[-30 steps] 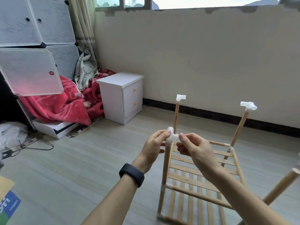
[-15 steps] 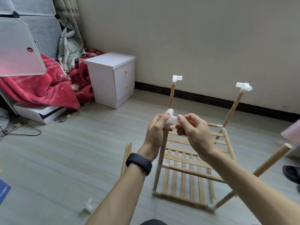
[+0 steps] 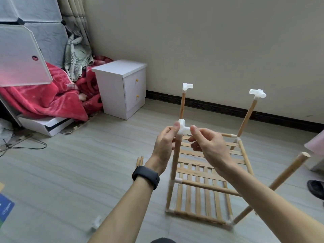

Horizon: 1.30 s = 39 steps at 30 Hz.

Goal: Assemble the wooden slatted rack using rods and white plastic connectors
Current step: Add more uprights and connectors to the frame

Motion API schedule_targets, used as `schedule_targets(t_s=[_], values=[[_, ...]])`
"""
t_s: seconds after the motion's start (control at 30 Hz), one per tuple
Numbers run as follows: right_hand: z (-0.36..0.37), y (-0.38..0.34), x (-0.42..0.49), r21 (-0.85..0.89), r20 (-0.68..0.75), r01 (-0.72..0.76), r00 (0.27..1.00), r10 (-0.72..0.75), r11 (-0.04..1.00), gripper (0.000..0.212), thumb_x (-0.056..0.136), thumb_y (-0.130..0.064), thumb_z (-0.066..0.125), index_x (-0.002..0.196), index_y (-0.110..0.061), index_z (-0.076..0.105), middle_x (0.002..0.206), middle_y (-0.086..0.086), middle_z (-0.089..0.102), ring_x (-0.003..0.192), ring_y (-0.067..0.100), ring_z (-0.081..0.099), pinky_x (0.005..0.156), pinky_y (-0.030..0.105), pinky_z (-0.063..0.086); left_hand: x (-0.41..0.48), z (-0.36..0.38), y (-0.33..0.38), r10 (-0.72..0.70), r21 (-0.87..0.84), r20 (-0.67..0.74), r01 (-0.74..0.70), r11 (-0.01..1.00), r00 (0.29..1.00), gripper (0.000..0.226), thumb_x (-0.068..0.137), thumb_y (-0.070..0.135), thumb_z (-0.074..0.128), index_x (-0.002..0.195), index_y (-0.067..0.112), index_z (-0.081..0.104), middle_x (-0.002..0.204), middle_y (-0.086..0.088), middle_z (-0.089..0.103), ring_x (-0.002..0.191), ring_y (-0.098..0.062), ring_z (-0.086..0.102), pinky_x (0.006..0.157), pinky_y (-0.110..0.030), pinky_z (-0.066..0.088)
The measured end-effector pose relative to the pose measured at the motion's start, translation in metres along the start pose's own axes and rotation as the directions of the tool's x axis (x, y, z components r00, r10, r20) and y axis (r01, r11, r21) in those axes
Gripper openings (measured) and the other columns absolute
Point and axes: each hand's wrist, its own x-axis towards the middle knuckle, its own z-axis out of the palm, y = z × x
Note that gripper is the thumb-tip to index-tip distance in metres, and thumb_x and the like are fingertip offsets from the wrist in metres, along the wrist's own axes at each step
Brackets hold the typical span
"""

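Atop the near-left rod [image 3: 175,155], both hands' fingers [image 3: 176,128] pinch the white connector [image 3: 183,129], forearms raised.

Smooth pale wooden rack [image 3: 201,174], glossy white plastic connector [image 3: 183,129]

1. A white nightstand [image 3: 121,88] with two drawers stands far left, against the wall [image 3: 210,41].
2. A red blanket [image 3: 43,100] lies heaped left of it, with a patterned cloth [image 3: 77,57] above.
3. A black cable [image 3: 26,146] trails over the floor [image 3: 70,172] at left.
4. A black shoe [image 3: 316,188] sits at the right edge.
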Motion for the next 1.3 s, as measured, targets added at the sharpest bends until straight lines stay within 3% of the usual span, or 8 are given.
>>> schedule_targets(t_s=[0.17, 0.27, 0.43, 0.53, 0.67, 0.93, 1.1, 1.3], values=[[-0.010, 0.038, 0.002, -0.024, 0.079, -0.061, 0.995, 0.063, 0.998, 0.059, 0.088, -0.077, 0.049, 0.111, -0.026, 0.066, 0.097, -0.007, 0.073, 0.085, 0.013, 0.070, 0.070, 0.028, 0.056, -0.018, -0.055, -0.059, -0.107, 0.141, -0.183, 0.134, 0.981, 0.977, 0.076, 0.083, 0.086, 0.032, 0.123, 0.031, 0.065, 0.121, 0.010, 0.067, 0.111, -0.007, 0.061, 0.091, -0.033, 0.044], [-0.001, 0.086, -0.005, -0.372, 0.174, 0.014, 0.983, 0.055, 0.928, 0.068, 0.080, -0.086, 0.047, 0.121, -0.034, 0.060, 0.120, -0.012, 0.067, 0.105, 0.004, 0.063, 0.084, 0.025, 0.050, -0.039, -0.113, -0.119, -0.197, 0.259, -0.401, 0.317, 0.912, 0.895, 0.053, 0.095, 0.068, 0.044, 0.125, 0.026, 0.058, 0.130, 0.007, 0.058, 0.120, -0.012, 0.053, 0.095, -0.030, 0.040], [0.030, 0.169, -0.029, -0.865, 0.390, 0.282, 0.898, 0.203, 0.415, 0.082, 0.092, -0.076, 0.032, 0.160, -0.034, 0.015, 0.170, -0.008, 0.002, 0.157, 0.020, 0.004, 0.125, 0.050, 0.015, -0.097, -0.185, -0.208, -0.378, 0.548, -0.621, 0.726, 0.416, 0.686, 0.059, 0.097, 0.049, 0.052, 0.149, 0.024, 0.039, 0.155, -0.011, 0.033, 0.143, -0.031, 0.029, 0.114, -0.043, 0.033], [0.041, 0.189, -0.036, -0.892, 0.366, 0.304, 0.920, 0.140, 0.335, 0.084, 0.094, -0.069, 0.036, 0.162, -0.024, 0.015, 0.170, 0.000, 0.006, 0.157, 0.026, 0.011, 0.123, 0.056, 0.020, -0.126, -0.209, -0.238, -0.453, 0.581, -0.654, 0.786, 0.213, 0.606, 0.065, 0.095, 0.046, 0.054, 0.153, 0.029, 0.031, 0.164, -0.011, 0.013, 0.148, -0.034, 0.020, 0.117, -0.043, 0.029], [0.049, 0.192, -0.030, -0.902, 0.369, 0.313, 0.916, 0.156, 0.298, 0.089, 0.093, -0.071, 0.036, 0.161, -0.022, 0.009, 0.171, 0.001, 0.004, 0.157, 0.026, 0.009, 0.122, 0.057, 0.019, -0.127, -0.218, -0.263, -0.540, 0.522, -0.665, 0.839, 0.157, 0.515, 0.072, 0.095, 0.041, 0.058, 0.157, 0.038, 0.021, 0.166, -0.014, -0.004, 0.145, -0.040, 0.026, 0.116, -0.044, 0.031], [0.057, 0.191, -0.028, -0.900, 0.368, 0.309, 0.916, 0.158, 0.306, 0.092, 0.091, -0.066, 0.047, 0.159, -0.021, 0.006, 0.171, 0.003, 0.007, 0.156, 0.029, 0.011, 0.120, 0.062, 0.023, -0.096, -0.230, -0.297, -0.574, 0.575, -0.639, 0.814, 0.086, 0.512, 0.071, 0.098, 0.028, 0.057, 0.159, 0.028, 0.021, 0.164, -0.019, -0.013, 0.134, -0.043, 0.043, 0.108, -0.037, 0.038], [0.056, 0.190, -0.031, -0.901, 0.362, 0.306, 0.921, 0.145, 0.306, 0.092, 0.091, -0.064, 0.050, 0.159, -0.019, 0.009, 0.170, 0.004, 0.012, 0.156, 0.029, 0.016, 0.119, 0.062, 0.024, -0.101, -0.228, -0.322, -0.513, 0.587, -0.650, 0.799, 0.128, 0.560, 0.053, 0.102, 0.030, 0.049, 0.152, 0.021, 0.032, 0.139, -0.021, 0.043, 0.119, -0.038, 0.054, 0.101, -0.041, 0.045], [0.052, 0.188, -0.032, -0.897, 0.363, 0.306, 0.922, 0.137, 0.318, 0.092, 0.090, -0.065, 0.049, 0.160, -0.020, 0.011, 0.170, 0.002, 0.012, 0.156, 0.027, 0.015, 0.119, 0.061, 0.025, -0.115, -0.178, -0.326, -0.556, 0.809, -0.498, 0.588, -0.021, 0.666, 0.032, 0.104, 0.045, 0.037, 0.127, 0.029, 0.051, 0.130, -0.007, 0.048, 0.110, -0.028, 0.061, 0.087, -0.037, 0.049]])
